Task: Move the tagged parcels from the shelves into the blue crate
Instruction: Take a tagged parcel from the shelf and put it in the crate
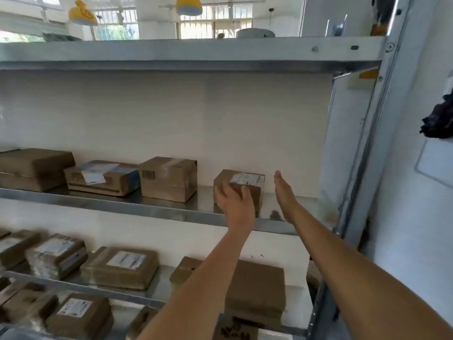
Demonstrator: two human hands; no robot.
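A small brown cardboard parcel (247, 185) with a white label on top stands at the right end of the middle metal shelf (171, 212). My left hand (234, 203) lies against its front left corner, fingers loosely bent over the top edge. My right hand (284, 196) is held flat with straight fingers just right of the parcel, a small gap between them. No blue crate is in view.
Three more boxes (169, 179) stand further left on the same shelf. Several flat labelled parcels (120, 267) lie on the lower shelves. An upright metal post (367, 148) bounds the rack on the right; the shelf above (191, 51) overhangs.
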